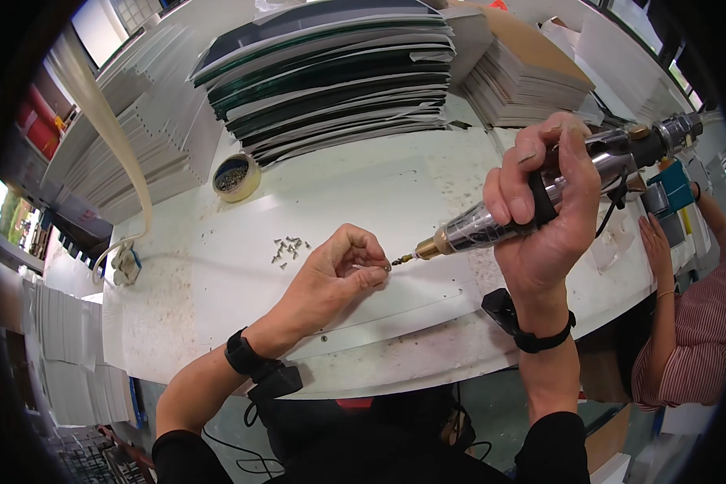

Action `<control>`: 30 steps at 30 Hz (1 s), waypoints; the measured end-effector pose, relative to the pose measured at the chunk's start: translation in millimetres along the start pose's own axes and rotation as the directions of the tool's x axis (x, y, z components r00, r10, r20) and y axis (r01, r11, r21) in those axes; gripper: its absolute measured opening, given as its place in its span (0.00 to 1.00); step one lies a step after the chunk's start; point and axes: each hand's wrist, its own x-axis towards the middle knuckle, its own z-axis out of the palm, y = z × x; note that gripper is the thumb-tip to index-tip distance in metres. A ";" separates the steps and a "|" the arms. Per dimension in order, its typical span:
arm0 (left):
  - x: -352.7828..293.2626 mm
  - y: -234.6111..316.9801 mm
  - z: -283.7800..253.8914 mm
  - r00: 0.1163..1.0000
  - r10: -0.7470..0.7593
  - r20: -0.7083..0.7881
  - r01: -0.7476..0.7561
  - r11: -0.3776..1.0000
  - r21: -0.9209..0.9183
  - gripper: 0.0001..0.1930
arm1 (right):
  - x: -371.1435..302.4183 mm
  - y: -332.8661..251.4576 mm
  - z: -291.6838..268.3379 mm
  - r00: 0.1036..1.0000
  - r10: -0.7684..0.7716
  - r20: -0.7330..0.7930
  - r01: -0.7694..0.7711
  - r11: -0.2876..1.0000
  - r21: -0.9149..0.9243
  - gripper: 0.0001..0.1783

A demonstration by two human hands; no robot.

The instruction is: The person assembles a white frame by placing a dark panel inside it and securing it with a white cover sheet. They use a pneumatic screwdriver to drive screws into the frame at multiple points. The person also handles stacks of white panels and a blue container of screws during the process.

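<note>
My right hand (544, 202) is wrapped round a silver power screwdriver (477, 229), held tilted with its brass-coloured nose pointing down to the left. From the nose comes a thin bit (403, 260), its tip at the fingertips of my left hand (331, 270). The left thumb and fingers are pinched there on what looks like a small screw (388, 268), mostly hidden by the fingers. Beneath both hands lies a flat white panel (234, 294) with small holes along its edges. A loose cluster of screws (289, 248) rests on it, left of my left hand.
A round tub (236, 177) of small screws stands behind the panel. Tall stacks of dark-edged sheets (331, 81) and pale boards (520, 73) fill the table's back. A pale hose (109, 121) hangs at left. Another person's arm (660, 266) reaches onto the right side.
</note>
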 end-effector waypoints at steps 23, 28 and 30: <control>5.7 8.8 0.7 0.999 -0.027 -0.034 0.030 0.995 0.098 0.10 | 3.2 10.1 1.4 1.000 0.018 0.019 -0.018 1.000 0.001 0.13; 44.4 40.5 0.9 0.984 0.179 -0.018 -0.134 0.799 0.587 0.10 | 41.7 12.6 17.6 0.995 0.006 0.105 0.008 0.991 -0.134 0.13; 66.5 39.2 -10.4 0.975 0.220 -0.020 -0.159 0.763 0.626 0.10 | 60.3 26.5 15.5 0.979 -0.026 0.201 0.062 0.983 -0.174 0.12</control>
